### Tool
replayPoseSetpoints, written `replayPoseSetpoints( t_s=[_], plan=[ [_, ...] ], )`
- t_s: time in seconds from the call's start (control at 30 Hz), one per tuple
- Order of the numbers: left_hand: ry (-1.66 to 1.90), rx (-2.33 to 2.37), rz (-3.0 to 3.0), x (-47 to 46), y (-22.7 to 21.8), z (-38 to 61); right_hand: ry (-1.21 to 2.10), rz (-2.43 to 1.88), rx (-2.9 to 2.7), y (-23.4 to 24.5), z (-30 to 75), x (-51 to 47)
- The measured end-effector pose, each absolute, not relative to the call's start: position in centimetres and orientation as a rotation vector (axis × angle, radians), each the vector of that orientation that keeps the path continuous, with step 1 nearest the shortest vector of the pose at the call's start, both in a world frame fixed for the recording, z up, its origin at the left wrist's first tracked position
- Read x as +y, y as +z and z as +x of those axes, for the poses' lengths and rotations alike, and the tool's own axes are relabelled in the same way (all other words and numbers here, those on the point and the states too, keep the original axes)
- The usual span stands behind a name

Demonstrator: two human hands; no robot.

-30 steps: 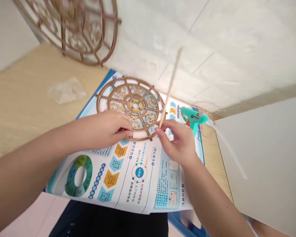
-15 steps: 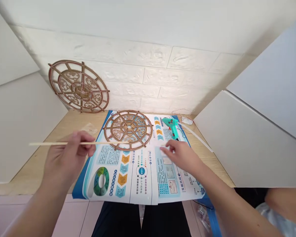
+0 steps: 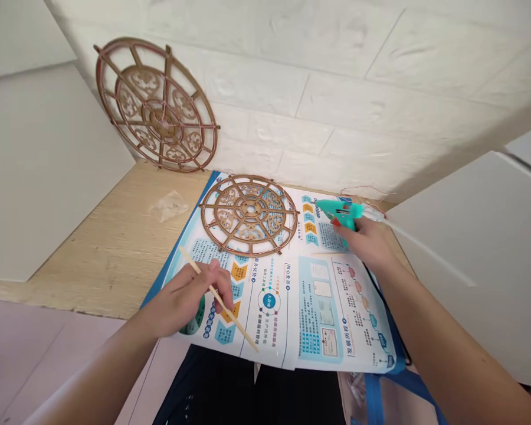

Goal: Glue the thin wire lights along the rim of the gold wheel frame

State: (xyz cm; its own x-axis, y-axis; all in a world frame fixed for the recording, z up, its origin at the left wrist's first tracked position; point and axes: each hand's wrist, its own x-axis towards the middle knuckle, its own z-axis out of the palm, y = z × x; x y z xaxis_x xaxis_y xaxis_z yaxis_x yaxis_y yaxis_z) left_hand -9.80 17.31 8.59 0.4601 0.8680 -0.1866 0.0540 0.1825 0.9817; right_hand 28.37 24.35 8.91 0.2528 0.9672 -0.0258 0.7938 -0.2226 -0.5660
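My left hand [image 3: 183, 298] is closed on a thin wooden stick [image 3: 239, 332] that slants over the printed poster [image 3: 318, 295]. My right hand [image 3: 369, 243] is wrapped round the handle of a teal glue gun [image 3: 338, 208] at the poster's far right corner. A brown round lattice disc [image 3: 249, 213] lies flat on the poster between the two hands, touched by neither.
A second, larger lattice disc [image 3: 156, 108] leans against the white brick wall. A small clear plastic bag [image 3: 168, 205] lies on the wooden table [image 3: 101, 248]. White panels stand at left [image 3: 39, 165] and right [image 3: 478, 248]. A white cord [image 3: 420, 245] trails from the glue gun.
The stick passed from my right hand to my left, which brought it down over the poster. My right hand reached to the glue gun and closed on it.
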Motion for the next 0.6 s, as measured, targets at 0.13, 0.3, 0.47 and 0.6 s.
replayPoseSetpoints(
  t_s=[0.13, 0.3, 0.47, 0.6],
  plan=[
    [0.735, 1.043, 1.423, 17.9, 6.6, -9.5, 0.583, -1.842, -1.747, 9.8, 27.0, 21.3],
    [0.726, 1.05, 1.65, 17.9, 4.2, -8.7, 0.59, -1.269, -2.458, 9.4, 24.1, 19.7],
    [0.631, 1.251, 1.91, 17.8, 2.6, -8.5, 0.603, -1.224, -2.611, 8.3, 23.4, 20.9],
    [0.51, 1.281, 1.915, 18.9, 0.2, -9.9, 0.59, -1.212, -2.632, 8.4, 23.7, 21.5]
  ],
)
